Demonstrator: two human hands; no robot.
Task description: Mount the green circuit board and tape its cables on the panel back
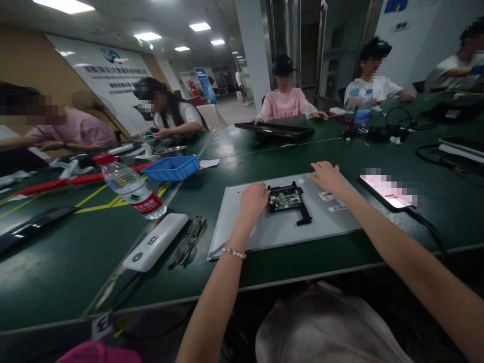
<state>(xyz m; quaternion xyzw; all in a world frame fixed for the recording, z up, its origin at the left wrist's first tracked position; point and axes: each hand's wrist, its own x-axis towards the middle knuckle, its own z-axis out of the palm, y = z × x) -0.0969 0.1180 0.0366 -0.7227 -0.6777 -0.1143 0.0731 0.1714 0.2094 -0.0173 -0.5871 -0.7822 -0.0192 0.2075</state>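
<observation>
A flat grey panel [234, 222], which looks like the back of a display, lies on the green table in front of me. On its middle sits a green circuit board [285, 200] within a black plastic bracket [303, 214]. My left hand [254, 199] is at the bracket's left edge, fingers curled together; whatever they may pinch is too small to make out. Over the panel's far right part, my right hand [325, 175] has its fingers spread and holds nothing. White labels [333, 202] are stuck on the panel below that hand.
Left of the panel are folded glasses [189, 242], a white power bank [156, 243], a water bottle [130, 186] and a blue tray [172, 168]. A lit phone [387, 191] with a cable lies at right. Several people sit around the table, one at a black panel [274, 130].
</observation>
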